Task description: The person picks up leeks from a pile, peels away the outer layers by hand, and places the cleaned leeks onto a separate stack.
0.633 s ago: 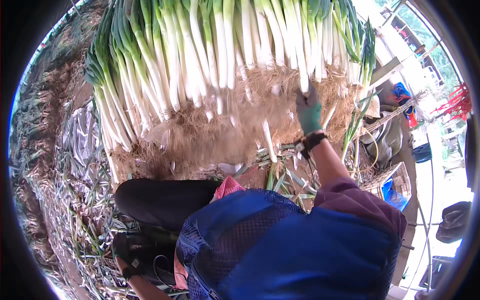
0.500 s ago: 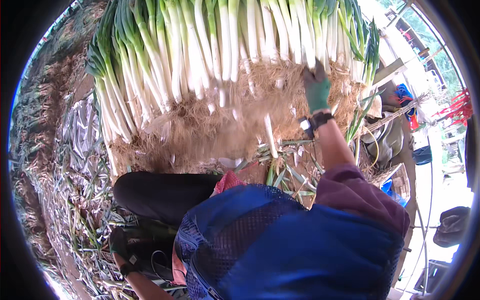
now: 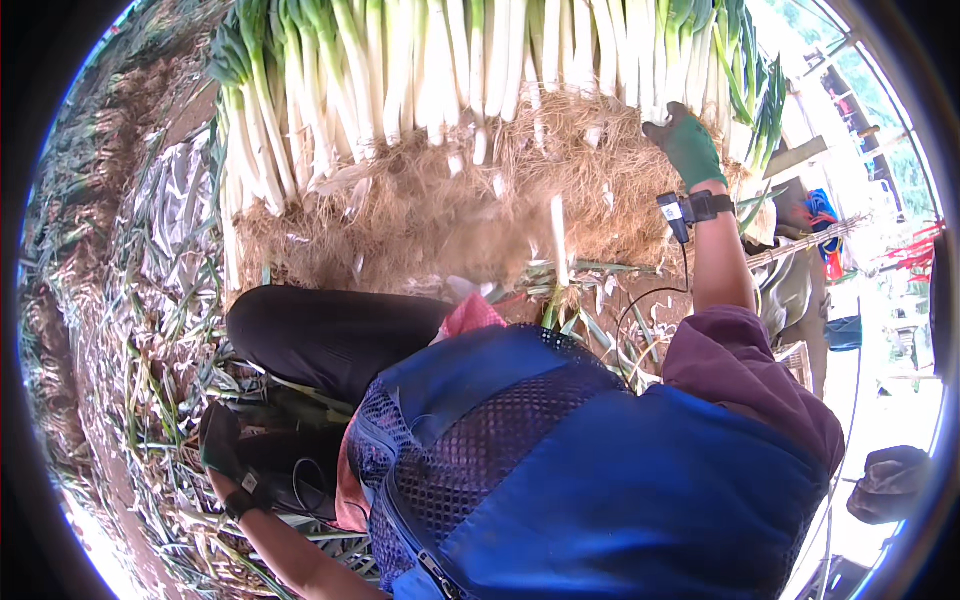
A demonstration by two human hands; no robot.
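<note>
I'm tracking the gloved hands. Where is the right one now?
In the head view, the right hand is at upper right, reaching onto the roots at the right end of the row of leeks.

Hard daylight pours in from two o'clock and blows out that edge. My vest (image 3: 600,470) and leg (image 3: 330,335) sit in shade. The leeks (image 3: 440,60) stay sharp but bow toward the dark fisheye rim.

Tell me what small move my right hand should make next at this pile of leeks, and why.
Probably close the right hand on the nearest stalk of the leek pile: the gloved hand is at the pile's right edge, among the roots, holding nothing visible. The left hand is down by the cut leaves.
</note>
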